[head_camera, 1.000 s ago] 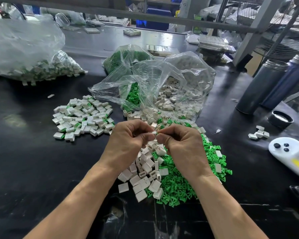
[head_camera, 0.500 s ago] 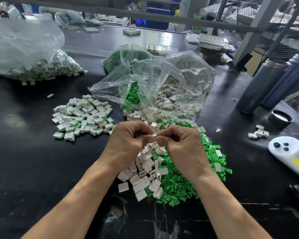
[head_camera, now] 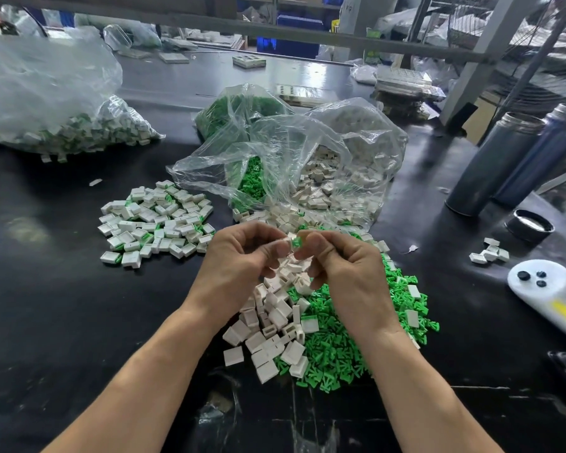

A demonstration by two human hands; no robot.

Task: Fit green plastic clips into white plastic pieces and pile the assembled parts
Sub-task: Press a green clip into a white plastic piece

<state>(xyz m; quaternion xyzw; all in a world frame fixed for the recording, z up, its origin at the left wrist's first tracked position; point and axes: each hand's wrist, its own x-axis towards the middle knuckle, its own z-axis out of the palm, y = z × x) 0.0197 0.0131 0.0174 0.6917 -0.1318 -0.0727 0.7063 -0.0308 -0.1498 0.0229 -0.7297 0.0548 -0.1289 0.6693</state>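
My left hand (head_camera: 242, 259) pinches a small white plastic piece (head_camera: 286, 240) at its fingertips. My right hand (head_camera: 343, 269) pinches a green clip (head_camera: 296, 241) right against that piece, above the loose stock. Below my hands lies a heap of white pieces (head_camera: 272, 325) beside a heap of green clips (head_camera: 340, 348). A pile of assembled white-and-green parts (head_camera: 157, 223) sits to the left on the black table (head_camera: 62, 322).
An open clear bag (head_camera: 307, 165) of green clips and white pieces lies behind my hands. Another bag of assembled parts (head_camera: 62, 125) lies far left. Two metal bottles (head_camera: 497, 165), a black lid (head_camera: 528, 227), a few white pieces (head_camera: 489, 253) and a white device (head_camera: 543, 282) stand right.
My hands have parted slightly, and the green clip now shows between my fingertips next to the white piece. My arms stay in the same place.
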